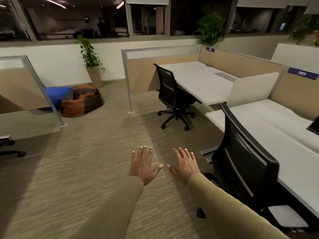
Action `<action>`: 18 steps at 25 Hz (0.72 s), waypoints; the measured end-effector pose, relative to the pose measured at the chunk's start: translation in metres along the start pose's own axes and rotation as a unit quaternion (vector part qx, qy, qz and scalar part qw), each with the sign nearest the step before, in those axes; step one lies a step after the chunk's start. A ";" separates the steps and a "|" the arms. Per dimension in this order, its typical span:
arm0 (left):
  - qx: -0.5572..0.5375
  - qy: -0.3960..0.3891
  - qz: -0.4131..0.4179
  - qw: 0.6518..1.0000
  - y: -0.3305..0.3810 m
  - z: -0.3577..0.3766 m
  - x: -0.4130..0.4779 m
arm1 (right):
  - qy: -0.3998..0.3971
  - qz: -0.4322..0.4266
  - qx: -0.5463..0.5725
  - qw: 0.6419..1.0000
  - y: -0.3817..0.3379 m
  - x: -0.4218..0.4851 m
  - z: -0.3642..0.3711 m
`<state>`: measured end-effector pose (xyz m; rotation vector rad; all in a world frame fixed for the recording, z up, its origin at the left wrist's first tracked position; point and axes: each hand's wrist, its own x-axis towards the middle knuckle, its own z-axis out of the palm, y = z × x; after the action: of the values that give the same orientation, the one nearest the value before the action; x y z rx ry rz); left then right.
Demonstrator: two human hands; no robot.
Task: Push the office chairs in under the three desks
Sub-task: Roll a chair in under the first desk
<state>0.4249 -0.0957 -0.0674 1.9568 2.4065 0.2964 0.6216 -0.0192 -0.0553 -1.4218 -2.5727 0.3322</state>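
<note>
My left hand [143, 165] and my right hand [185, 165] are stretched out flat over the carpet, fingers spread, holding nothing. A black mesh office chair [241, 163] stands just right of my right hand, its back against the edge of the near white desk [279, 135]. A second black chair [172, 95] sits farther off, with its seat partly under the far white desk [198, 80]. The wheeled base of a third chair [10, 149] shows at the left edge.
Beige partition panels [241, 64] divide the desks. A grey partition post [128, 83] stands on the carpet. An orange beanbag [81, 100] and a blue one [57, 95] lie at the back left by a potted plant [91, 62]. Open carpet [96, 152] lies ahead.
</note>
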 end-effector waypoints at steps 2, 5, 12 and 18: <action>0.012 -0.005 0.018 1.000 -0.028 -0.004 0.053 | 0.001 0.009 0.007 1.000 -0.012 0.055 0.001; 0.022 -0.010 0.042 0.999 -0.057 -0.008 0.119 | -0.002 0.022 0.005 1.000 -0.023 0.119 0.004; 0.024 -0.018 0.058 0.998 -0.108 0.002 0.253 | -0.002 0.043 0.014 0.999 -0.025 0.263 0.019; 0.031 -0.021 0.051 0.998 -0.141 0.022 0.396 | -0.008 0.032 0.017 0.999 0.000 0.410 0.037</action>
<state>0.2077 0.2647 -0.0723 2.0924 2.3226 0.1841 0.3964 0.3256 -0.0694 -1.4987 -2.5251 0.3957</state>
